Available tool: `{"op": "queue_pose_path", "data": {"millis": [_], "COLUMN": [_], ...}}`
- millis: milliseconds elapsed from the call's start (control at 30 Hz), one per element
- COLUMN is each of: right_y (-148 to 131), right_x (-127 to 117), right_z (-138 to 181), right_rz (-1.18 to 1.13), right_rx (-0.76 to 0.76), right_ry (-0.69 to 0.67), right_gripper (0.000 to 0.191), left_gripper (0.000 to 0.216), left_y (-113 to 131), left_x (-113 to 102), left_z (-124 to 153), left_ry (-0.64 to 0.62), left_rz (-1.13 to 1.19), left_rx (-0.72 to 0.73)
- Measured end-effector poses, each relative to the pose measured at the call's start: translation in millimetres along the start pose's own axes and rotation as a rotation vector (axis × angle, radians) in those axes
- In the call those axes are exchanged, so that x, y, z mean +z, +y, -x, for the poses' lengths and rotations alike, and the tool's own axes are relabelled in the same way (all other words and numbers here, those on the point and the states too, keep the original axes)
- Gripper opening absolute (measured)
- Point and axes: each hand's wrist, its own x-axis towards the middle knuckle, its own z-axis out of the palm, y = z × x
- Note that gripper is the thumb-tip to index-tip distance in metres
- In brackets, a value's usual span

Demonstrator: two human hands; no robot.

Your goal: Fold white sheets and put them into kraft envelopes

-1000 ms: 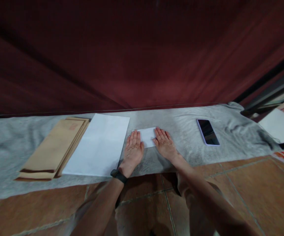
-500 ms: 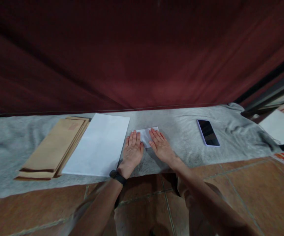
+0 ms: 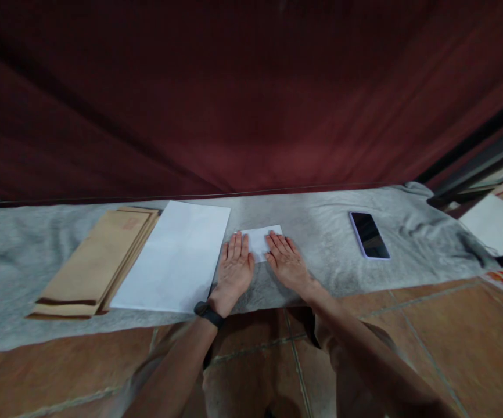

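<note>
A small white piece of paper [image 3: 258, 242], seemingly folded, lies on the grey cloth between my hands. My left hand [image 3: 236, 262] rests flat over its left end, fingers stretched out and close together. My right hand [image 3: 287, 260] lies flat across its right end, palm down. Both ends of the paper are partly hidden under the fingers. Just left of my left hand are large white paper sheets [image 3: 175, 255]. A dark watch sits on my left wrist.
Brown paper envelopes [image 3: 92, 255] are stacked at the left. A phone [image 3: 370, 235] with a pale purple edge lies to the right on the grey cloth [image 3: 321, 226]. Dark red fabric [image 3: 251, 116] rises behind. Tiled floor [image 3: 452, 331] shows in front, with papers [image 3: 498, 223] at far right.
My right hand has shifted very slightly to the right along the small paper, showing a little more of its middle. My left hand stays in place.
</note>
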Motion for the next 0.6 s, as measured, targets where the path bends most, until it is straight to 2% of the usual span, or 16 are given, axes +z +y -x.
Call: {"op": "queue_pose_path", "data": {"millis": [300,500,600], "right_y": [6,6,6], "right_x": [1,1,1], "right_z": [3,4,5], "right_rz": [0.01,0.029,0.039], "right_rx": [0.052,0.036,0.03], "right_ry": [0.008,-0.016,-0.021], "right_gripper": [0.056,0.055,0.056], "left_gripper": [0.06,0.057,0.058], "left_y": [9,35,41], "left_x": [-1,4,7], "left_z": [-1,-4,-5], "left_ry": [0.065,0.022,-0.009], "left_rz": [0.036,0.152,0.149], "left_rx": [-0.025,0.148,0.148]}}
